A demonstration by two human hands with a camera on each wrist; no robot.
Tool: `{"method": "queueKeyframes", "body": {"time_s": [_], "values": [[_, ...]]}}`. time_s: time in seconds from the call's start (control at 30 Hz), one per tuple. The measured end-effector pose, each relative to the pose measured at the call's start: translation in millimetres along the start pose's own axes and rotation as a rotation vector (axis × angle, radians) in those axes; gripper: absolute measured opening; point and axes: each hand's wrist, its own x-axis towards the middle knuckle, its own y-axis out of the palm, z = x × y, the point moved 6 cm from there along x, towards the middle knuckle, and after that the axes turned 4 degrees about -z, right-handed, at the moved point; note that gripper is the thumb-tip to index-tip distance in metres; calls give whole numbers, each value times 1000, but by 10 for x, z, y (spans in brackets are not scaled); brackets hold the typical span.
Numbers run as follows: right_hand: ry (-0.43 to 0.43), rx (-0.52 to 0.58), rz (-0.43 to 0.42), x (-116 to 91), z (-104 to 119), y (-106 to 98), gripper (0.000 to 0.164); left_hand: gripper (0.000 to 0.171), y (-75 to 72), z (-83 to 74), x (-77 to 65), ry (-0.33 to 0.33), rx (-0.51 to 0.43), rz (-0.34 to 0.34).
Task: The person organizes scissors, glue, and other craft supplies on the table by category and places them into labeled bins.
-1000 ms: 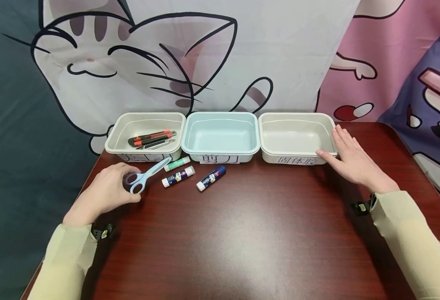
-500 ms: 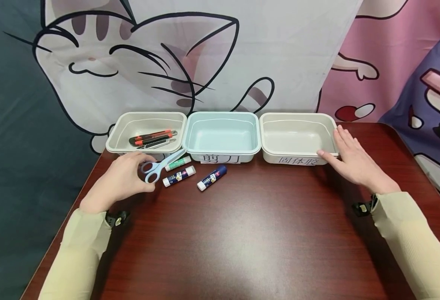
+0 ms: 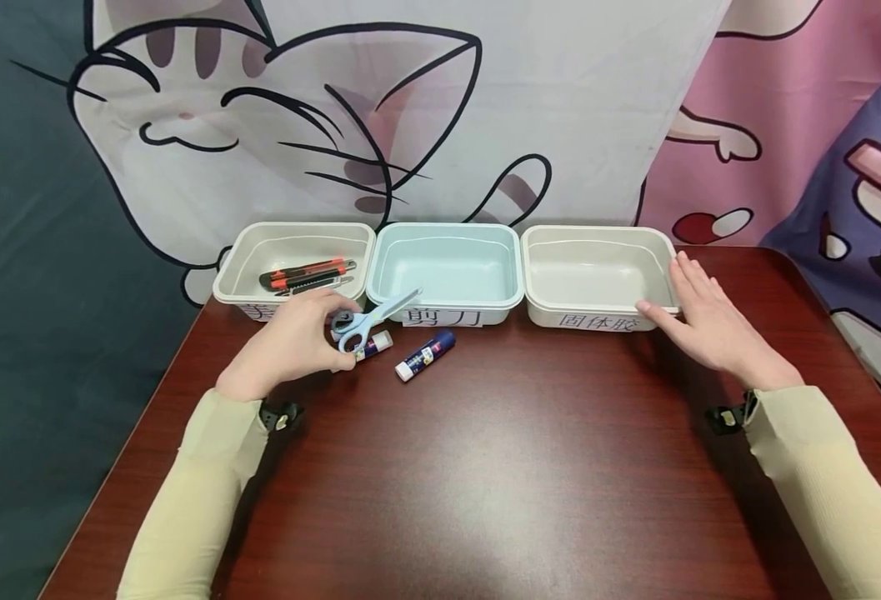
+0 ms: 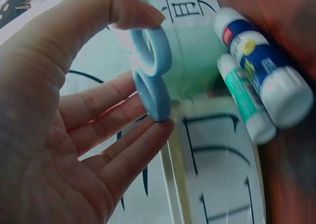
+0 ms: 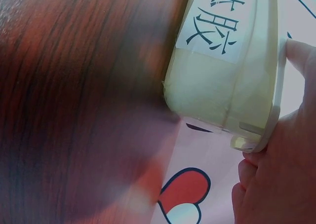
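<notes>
My left hand [image 3: 293,340] pinches light blue scissors [image 3: 377,316] by their finger rings [image 4: 161,93], thumb above and fingertips below. The blades point away to the right and overlap the front rim of the light blue bin [image 3: 448,302]. Beneath the scissors, a blue-and-white glue stick [image 3: 377,344] lies partly covered; a green glue stick [image 4: 243,98] beside it shows in the left wrist view. My right hand [image 3: 710,321] is spread against the right cream bin [image 3: 598,315], thumb at the front rim and straight fingers along the right side.
In the left cream bin [image 3: 230,283] lie several box cutters [image 3: 308,273]. A dark blue glue stick [image 3: 425,356] is on the brown table [image 3: 485,467] before the middle bin. The three bins stand side by side, labelled, against a printed cloth [image 3: 560,108].
My left hand has carried the scissors rightward and slightly away, from in front of the left bin to the middle bin's front. My right hand stays where it was.
</notes>
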Motion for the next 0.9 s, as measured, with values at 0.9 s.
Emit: {"method": "queueKeyframes", "body": {"time_s": [0.9], "values": [[0, -6, 1, 17, -30, 11, 88, 58, -79, -434, 599, 104, -34, -18]]}}
